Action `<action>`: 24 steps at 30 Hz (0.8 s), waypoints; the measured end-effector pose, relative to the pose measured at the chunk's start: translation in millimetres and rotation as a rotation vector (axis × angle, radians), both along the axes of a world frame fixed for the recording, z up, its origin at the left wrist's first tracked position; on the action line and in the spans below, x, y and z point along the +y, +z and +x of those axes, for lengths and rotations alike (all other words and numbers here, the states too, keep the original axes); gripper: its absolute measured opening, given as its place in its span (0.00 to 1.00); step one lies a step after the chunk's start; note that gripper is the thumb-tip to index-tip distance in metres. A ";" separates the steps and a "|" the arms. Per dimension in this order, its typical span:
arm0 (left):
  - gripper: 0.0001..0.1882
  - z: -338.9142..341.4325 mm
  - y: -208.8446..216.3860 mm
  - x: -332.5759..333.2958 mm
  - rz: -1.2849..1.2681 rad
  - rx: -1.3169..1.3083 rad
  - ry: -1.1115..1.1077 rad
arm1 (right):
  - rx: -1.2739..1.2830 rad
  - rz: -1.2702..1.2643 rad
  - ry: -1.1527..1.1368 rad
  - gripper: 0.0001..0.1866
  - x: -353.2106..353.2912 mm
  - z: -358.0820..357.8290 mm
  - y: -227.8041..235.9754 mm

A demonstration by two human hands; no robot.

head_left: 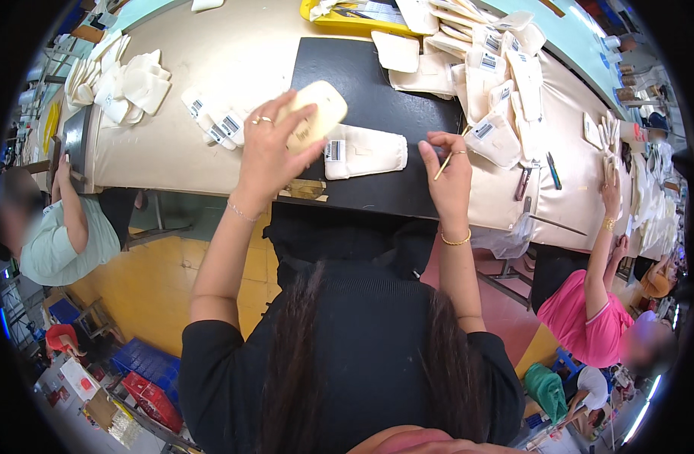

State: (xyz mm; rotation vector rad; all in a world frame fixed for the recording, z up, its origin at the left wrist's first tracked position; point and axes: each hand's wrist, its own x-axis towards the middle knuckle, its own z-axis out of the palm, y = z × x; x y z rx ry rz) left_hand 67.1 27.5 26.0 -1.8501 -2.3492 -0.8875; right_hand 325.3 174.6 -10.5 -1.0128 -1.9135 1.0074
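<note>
A pale yellow flat piece with rounded corners (323,110) is held up in my left hand (270,142), its fingers closed on the edge; small dark marks show on its face. Below it, a cream padded fabric piece (373,153) with a printed label at its left end lies on the black mat (347,76). Just right of that fabric piece, my right hand (451,181) grips a thin pale stick (441,166) between thumb and fingers. The stick's exact kind cannot be made out.
Cream fabric pieces pile up at the right (483,91) and left (131,85). A yellow tray (339,21) stands at the back. A dark green pen-like tool (553,171) lies on the right. Co-workers sit at both sides, one in a pink shirt (585,318).
</note>
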 end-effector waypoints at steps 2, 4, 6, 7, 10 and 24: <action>0.26 -7.6 1.4 5.8 0.020 0.049 0.058 | -0.008 -0.082 -0.023 0.12 -2.8 6.2 -2.5; 0.26 -13.1 4.0 9.7 0.049 0.065 0.103 | 0.008 -0.094 -0.026 0.11 -6.7 10.1 -5.9; 0.25 -14.8 5.7 12.0 0.046 0.017 0.071 | 0.031 -0.068 -0.019 0.11 -11.8 11.7 -10.0; 0.25 -14.5 5.8 13.0 0.042 -0.008 0.057 | 0.057 -0.091 -0.017 0.10 -14.6 11.8 -12.0; 0.25 -13.1 3.5 15.2 0.016 0.017 0.063 | 0.139 -0.167 -0.003 0.08 -23.6 9.8 -16.1; 0.26 14.2 -0.7 23.8 -0.099 -0.061 -0.240 | 0.150 -0.131 0.037 0.05 -25.4 6.4 -14.9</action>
